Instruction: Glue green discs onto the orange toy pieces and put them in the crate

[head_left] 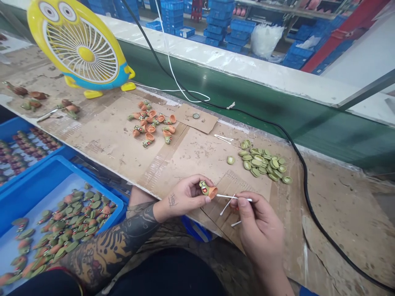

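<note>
Between the fingers and thumb of my left hand [185, 196] is a small green and orange figurine [206, 190] with round eyes and a red mouth. My right hand [259, 222] pinches a white cotton swab [226, 196], whose left tip is at the figurine's orange hollow end. Whether the tip touches inside I cannot tell. Another cotton swab [226, 208] lies on the cardboard just under it, and part of a further one shows beside my right hand. Beyond that hand is a heap of green oval pieces [262, 161]. More orange and green figurines [151, 123] lie in a loose group.
A yellow fan [83, 53] stands at the back left. A bottle cap [196, 116] sits on a cardboard piece, near loose swabs [223, 139]. A black cable [304, 172] crosses the right side. Lower left, a blue bin [119, 193] holds many figurines.
</note>
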